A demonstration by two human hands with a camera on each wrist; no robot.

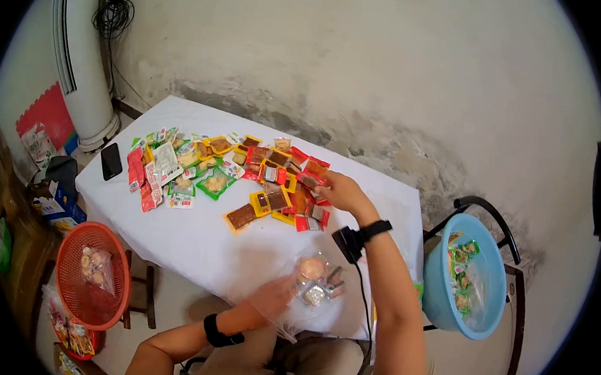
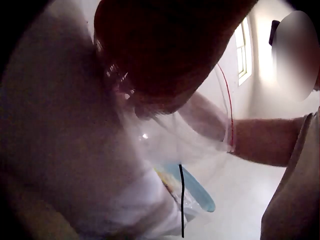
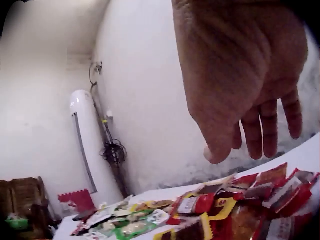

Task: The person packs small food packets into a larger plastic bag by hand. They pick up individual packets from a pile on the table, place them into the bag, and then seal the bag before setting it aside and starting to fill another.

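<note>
My left hand [image 1: 273, 297] is at the table's front edge, holding a clear plastic bag [image 1: 317, 305] with a few wrapped snacks inside, among them a round pale one and a silvery one. In the left wrist view, the bag's see-through film [image 2: 160, 135] spreads below the dark, close-up hand [image 2: 155, 55]. My right hand [image 1: 344, 193] reaches over the right side of a heap of snack packets [image 1: 274, 179], fingertips close to the red packets [image 1: 311, 181]. The right wrist view has this hand [image 3: 240, 85] with fingers extended downward above red and yellow packets [image 3: 220, 207], no packet showing in its grasp.
Green and white packets [image 1: 217, 182] lie at the heap's left, near a black phone [image 1: 111, 161]. A red basket [image 1: 92, 312] holding a bag stands left of the table. At right, a blue basin [image 1: 437, 287] contains green packets. The wall [image 1: 386, 77] borders the table's back.
</note>
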